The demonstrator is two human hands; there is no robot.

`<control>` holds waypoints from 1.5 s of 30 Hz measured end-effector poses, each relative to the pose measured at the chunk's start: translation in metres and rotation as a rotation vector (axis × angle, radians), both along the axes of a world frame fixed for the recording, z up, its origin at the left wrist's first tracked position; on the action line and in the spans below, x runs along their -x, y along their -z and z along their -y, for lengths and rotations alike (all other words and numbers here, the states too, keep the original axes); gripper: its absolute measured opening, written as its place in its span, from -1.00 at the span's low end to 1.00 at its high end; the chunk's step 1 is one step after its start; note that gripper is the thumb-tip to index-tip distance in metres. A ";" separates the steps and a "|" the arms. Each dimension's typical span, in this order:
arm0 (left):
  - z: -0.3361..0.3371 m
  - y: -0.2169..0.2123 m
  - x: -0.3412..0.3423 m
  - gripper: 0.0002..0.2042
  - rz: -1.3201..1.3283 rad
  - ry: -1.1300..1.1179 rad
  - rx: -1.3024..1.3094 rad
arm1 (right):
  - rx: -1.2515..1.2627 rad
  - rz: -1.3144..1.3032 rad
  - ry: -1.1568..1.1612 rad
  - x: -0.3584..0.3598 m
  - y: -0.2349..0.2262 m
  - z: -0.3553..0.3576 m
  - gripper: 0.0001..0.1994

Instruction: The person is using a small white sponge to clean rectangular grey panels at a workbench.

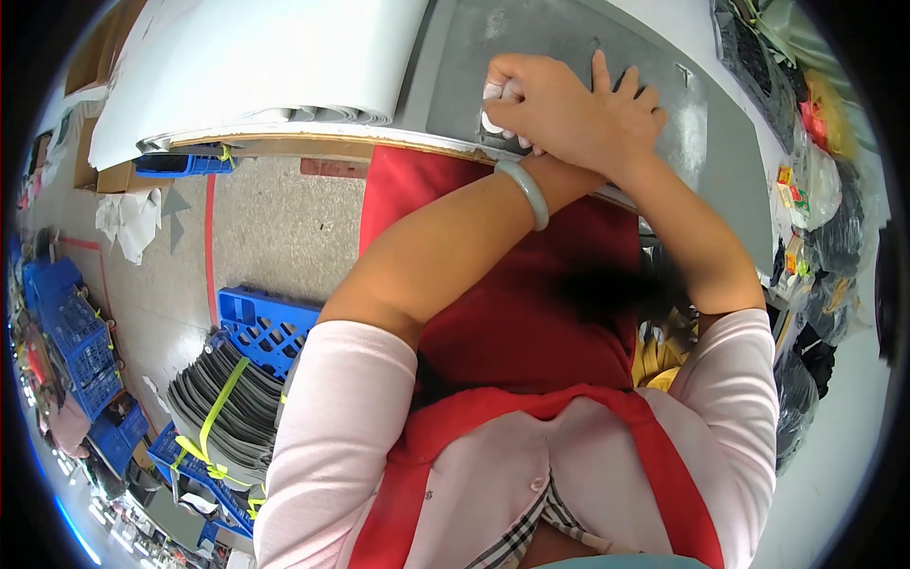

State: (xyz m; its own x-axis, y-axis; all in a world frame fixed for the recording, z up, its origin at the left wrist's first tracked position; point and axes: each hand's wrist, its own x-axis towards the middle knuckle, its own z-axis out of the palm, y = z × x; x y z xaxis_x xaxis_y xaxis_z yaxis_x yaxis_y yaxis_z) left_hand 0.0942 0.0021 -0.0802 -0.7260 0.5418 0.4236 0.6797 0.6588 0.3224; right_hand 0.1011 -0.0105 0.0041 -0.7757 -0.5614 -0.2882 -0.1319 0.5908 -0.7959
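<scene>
My forearms cross over the worktop, the right one lying above the left wrist. My right hand (559,100) is closed around a small white piece (492,106), pressed near the left part of a dark grey sheet (555,33). The fingers hide most of that piece, so its kind does not show. Spread fingers of my left hand (627,85) rest flat on the sheet, past the right wrist; the right hand covers its palm. A pale bangle (526,192) circles my left wrist. Whitish smears mark the sheet's right side.
Large white sheets (265,57) with curled edges lie on the table's left. At lower left, a stack of dark grey pieces (223,403) stands by a blue plastic crate (265,327). Blue baskets (81,327) line the far left. Plastic-wrapped bags (834,228) crowd the right.
</scene>
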 end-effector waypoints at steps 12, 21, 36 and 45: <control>0.010 0.013 -0.008 -0.58 -0.088 -0.107 0.000 | -0.246 -0.526 -0.063 -0.033 -0.006 -0.004 -0.81; 0.003 -0.004 -0.011 -0.70 -0.083 -0.123 0.038 | -0.351 -0.819 -0.282 -0.029 -0.015 -0.004 -0.82; 0.017 -0.010 -0.010 -0.66 -0.058 -0.089 0.100 | 0.092 -0.383 0.937 0.005 0.030 -0.231 -0.76; 0.014 -0.012 -0.008 -0.70 -0.116 -0.064 -0.065 | 0.580 -0.086 1.055 0.016 0.024 -0.260 -0.74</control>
State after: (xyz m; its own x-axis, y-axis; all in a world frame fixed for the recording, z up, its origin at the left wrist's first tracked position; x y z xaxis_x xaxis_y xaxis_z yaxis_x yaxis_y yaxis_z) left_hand 0.1026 -0.0118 -0.0686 -0.7024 0.4646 0.5393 0.6720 0.6826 0.2871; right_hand 0.0851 0.2496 -0.0204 -0.9348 0.3314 -0.1278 0.1345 -0.0027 -0.9909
